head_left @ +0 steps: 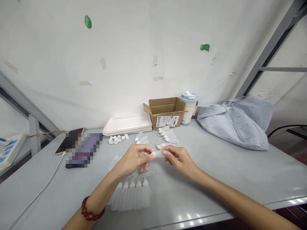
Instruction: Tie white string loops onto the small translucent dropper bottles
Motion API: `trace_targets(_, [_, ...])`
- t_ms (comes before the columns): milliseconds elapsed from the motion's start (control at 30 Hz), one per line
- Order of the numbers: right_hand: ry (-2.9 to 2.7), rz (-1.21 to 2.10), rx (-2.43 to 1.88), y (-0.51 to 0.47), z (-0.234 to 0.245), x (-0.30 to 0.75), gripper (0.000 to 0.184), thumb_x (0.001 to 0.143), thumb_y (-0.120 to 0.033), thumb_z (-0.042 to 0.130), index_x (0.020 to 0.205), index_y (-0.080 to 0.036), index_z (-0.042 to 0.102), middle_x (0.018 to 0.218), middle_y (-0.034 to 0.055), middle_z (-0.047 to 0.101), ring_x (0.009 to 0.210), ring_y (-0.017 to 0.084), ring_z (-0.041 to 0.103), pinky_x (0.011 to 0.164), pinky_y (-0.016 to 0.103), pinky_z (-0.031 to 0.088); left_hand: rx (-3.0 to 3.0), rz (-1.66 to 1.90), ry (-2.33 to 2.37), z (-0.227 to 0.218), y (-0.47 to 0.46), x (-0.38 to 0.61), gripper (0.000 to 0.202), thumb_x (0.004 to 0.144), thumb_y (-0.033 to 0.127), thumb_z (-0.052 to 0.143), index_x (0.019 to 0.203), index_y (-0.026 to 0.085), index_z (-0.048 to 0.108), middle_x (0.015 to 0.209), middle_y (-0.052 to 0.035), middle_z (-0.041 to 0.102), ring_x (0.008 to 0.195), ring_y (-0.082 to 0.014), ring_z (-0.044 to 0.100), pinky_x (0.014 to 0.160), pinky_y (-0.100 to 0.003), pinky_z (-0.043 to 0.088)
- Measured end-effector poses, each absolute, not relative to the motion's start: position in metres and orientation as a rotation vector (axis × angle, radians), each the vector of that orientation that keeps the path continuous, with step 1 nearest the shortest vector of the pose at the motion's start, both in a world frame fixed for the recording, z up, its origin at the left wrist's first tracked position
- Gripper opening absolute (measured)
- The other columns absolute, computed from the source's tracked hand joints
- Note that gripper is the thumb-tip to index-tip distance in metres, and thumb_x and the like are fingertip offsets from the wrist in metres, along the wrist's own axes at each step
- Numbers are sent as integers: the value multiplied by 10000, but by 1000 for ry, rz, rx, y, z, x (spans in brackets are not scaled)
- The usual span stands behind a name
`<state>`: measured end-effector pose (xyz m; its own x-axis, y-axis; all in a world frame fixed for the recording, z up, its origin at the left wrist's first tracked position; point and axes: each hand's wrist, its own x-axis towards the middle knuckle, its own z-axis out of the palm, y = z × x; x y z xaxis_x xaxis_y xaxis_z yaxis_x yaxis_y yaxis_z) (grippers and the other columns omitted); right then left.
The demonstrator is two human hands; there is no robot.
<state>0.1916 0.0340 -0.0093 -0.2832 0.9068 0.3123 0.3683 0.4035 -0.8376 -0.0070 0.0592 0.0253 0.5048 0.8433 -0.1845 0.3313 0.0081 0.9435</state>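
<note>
Between my two hands is a small translucent plastic bottle (158,154), lying level above the table. My left hand (140,156) pinches its left end with thumb and fingers. On the other end, my right hand (176,156) has a similar pinch. Below my left hand a row of bottles with thin bent tubes (131,196) lies side by side. Just behind my hands are more bottles (170,137), some with thin tubes. Small white caps (115,139) sit in a loose group farther left. My left forearm partly covers other pieces on the table.
An open cardboard box (165,115) stands at the back beside a lidded cup (189,108) and a stack of white packets (128,124). A pale blue cloth bag (235,124) lies right. Left are a phone (64,143), a blurred-out item (85,151) and a white cable (43,188).
</note>
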Motion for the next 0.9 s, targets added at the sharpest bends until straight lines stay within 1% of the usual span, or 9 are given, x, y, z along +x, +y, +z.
trace_targets(100, [-1787,891,-1101,35,-9,191,290,904,-371,430,851,-146,605,628,-3,549,494,95,475,484,215,382,1551,542,1030,24,58,-5,315,755,461,588,812,153,626,634,-16,630,434,-106,532,375,-193,357])
trace_targets(200, [-1791,846,-1084,36,-12,191,283,898,-371,436,907,-150,612,677,15,584,539,105,493,509,222,394,1502,505,1017,25,57,-3,415,797,527,495,714,136,606,793,-49,641,440,-97,555,342,-188,336])
trace_targets(333, [-1791,791,-1072,35,-13,191,274,883,-359,461,976,-144,602,678,19,592,565,115,504,540,233,401,1486,480,1054,27,56,-2,420,811,517,481,666,135,578,516,15,570,326,-57,415,345,-182,302])
trace_targets(400, [-1794,805,-1076,35,-12,190,266,885,-358,456,929,-145,608,657,8,571,542,106,477,535,229,386,1525,475,1072,28,55,-1,391,808,497,498,678,139,584,385,52,491,299,-54,358,365,-182,287])
trace_targets(467, [-1775,870,-1097,34,-10,189,284,892,-370,440,830,-147,604,628,-6,532,514,93,440,509,220,358,1577,477,1087,29,54,-1,332,799,455,528,711,142,598,332,76,446,294,-56,350,396,-185,289])
trace_targets(600, [-1675,1079,-1152,34,-7,189,378,877,-434,445,631,-155,508,528,-41,432,452,74,376,464,209,310,1684,527,1150,30,51,2,202,780,352,564,773,157,615,331,85,468,340,-69,407,471,-195,326])
trace_targets(700, [-1640,1157,-1148,36,-6,190,429,868,-470,441,570,-162,455,487,-49,402,431,72,367,463,212,313,1704,554,1186,30,50,4,195,776,352,566,799,167,622,335,74,495,363,-81,429,461,-192,316])
trace_targets(800, [-1604,1165,-1113,38,-7,190,388,865,-464,450,647,-151,518,556,-31,472,458,75,403,491,217,341,1655,541,1171,30,51,4,271,796,413,530,807,159,624,391,55,538,331,-74,433,405,-187,277])
trace_targets(900, [-1582,1153,-1083,38,-8,190,320,855,-442,481,804,-143,583,649,-9,537,490,81,429,508,221,359,1566,518,1110,30,54,3,385,825,485,453,741,139,597,594,-2,633,316,-60,464,347,-184,232])
